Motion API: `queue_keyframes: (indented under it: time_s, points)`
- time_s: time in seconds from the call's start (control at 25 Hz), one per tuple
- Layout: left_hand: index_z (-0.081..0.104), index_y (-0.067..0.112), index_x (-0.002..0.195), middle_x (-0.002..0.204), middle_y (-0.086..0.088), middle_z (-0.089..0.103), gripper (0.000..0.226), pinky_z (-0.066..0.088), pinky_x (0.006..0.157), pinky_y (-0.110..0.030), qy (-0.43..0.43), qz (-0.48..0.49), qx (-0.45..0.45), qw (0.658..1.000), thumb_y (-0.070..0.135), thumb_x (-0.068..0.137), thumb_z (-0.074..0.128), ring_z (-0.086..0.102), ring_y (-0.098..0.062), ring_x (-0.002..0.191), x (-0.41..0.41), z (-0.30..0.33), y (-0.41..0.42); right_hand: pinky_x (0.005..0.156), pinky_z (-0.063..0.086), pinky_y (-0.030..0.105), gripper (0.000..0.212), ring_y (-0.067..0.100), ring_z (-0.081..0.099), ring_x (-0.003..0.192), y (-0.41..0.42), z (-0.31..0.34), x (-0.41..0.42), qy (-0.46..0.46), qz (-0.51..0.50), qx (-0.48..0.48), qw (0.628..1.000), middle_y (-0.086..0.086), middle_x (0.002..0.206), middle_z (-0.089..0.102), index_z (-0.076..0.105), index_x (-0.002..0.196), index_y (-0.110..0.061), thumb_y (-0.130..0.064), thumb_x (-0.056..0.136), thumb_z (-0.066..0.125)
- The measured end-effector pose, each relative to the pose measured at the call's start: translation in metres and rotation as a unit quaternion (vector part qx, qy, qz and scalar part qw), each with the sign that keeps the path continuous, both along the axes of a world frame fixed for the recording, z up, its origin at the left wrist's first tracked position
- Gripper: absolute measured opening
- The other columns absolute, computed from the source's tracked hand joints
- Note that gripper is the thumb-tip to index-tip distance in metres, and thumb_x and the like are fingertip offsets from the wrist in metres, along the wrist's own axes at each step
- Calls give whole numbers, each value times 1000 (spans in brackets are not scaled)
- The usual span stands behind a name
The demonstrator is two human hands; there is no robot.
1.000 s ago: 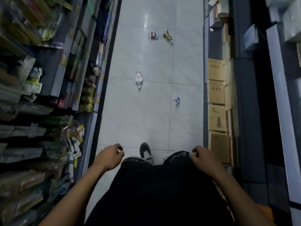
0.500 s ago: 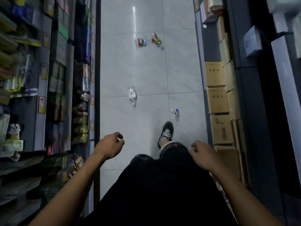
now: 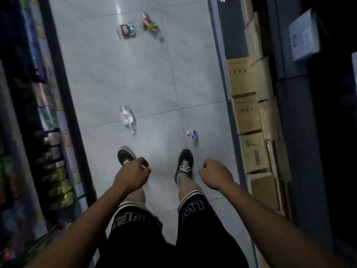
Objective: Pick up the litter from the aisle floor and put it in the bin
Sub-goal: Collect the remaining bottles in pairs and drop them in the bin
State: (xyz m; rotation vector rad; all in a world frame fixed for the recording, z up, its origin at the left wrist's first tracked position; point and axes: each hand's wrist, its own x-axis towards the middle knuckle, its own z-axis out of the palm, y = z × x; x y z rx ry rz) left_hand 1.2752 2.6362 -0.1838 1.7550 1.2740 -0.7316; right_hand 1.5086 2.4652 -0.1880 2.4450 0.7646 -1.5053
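Note:
Litter lies on the pale tiled aisle floor (image 3: 123, 74). A clear plastic bottle (image 3: 127, 118) lies just ahead of my feet, left of centre. A small crumpled blue-and-white wrapper (image 3: 192, 134) sits near my right shoe. Farther off are a red-and-blue packet (image 3: 127, 31) and a bottle with a red-and-green label (image 3: 151, 26). My left hand (image 3: 133, 174) and right hand (image 3: 215, 174) hang in front of me, fingers loosely curled, holding nothing. No bin is in view.
Stocked shop shelves (image 3: 50, 144) line the left side of the aisle. Stacked cardboard boxes (image 3: 251, 117) stand along the right side, with dark shelving behind them. My two shoes stand on the tiles below the bottle.
I have stepped forward along the aisle; the bottle and wrapper are now close to my feet. Both feet stand side by side. My hands stay empty.

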Motion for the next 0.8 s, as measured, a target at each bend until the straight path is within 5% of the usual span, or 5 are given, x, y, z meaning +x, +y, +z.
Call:
queue_keyframes:
  time_s: [0.16, 0.32, 0.56, 0.68, 0.8]
  points:
    - [63, 25, 111, 108, -1, 72, 28, 55, 86, -40, -20, -53, -25, 998, 37, 90, 51, 66, -23, 96, 43, -132, 31, 83, 52, 37, 36, 31, 62, 110, 27, -132, -11, -7, -58, -18, 998, 11, 125, 64, 60, 121, -12, -37, 96, 53]
    - [63, 27, 109, 108, -1, 71, 27, 49, 76, -36, -17, -86, -16, 996, 39, 89, 50, 63, -25, 94, 66, -275, 44, 90, 53, 41, 39, 33, 60, 116, 43, -281, -15, -22, -140, -32, 989, 13, 127, 61, 56, 128, -10, -31, 95, 55]
    - [64, 27, 106, 99, 2, 71, 23, 45, 69, -33, -15, -65, -18, 998, 36, 91, 50, 61, -19, 81, 77, -472, 21, 109, 43, 51, 84, 35, 39, 137, 52, -496, 6, -88, -232, -41, 968, 13, 157, 30, 16, 161, -20, -29, 92, 63]
    - [63, 27, 104, 96, 2, 69, 19, 46, 69, -33, -20, -63, -30, 997, 35, 92, 51, 62, -18, 80, 76, -541, 0, 110, 43, 50, 99, 34, 39, 136, 45, -571, 22, -160, -213, -52, 963, 13, 159, 24, 4, 162, -30, -22, 86, 68]
    - [64, 25, 104, 99, -1, 70, 20, 50, 71, -34, -8, -54, -41, 998, 34, 92, 50, 63, -21, 83, 74, -582, -9, 102, 47, 47, 91, 36, 50, 128, 37, -614, 24, -184, -210, -31, 960, 12, 151, 35, 10, 161, -32, -13, 89, 64]
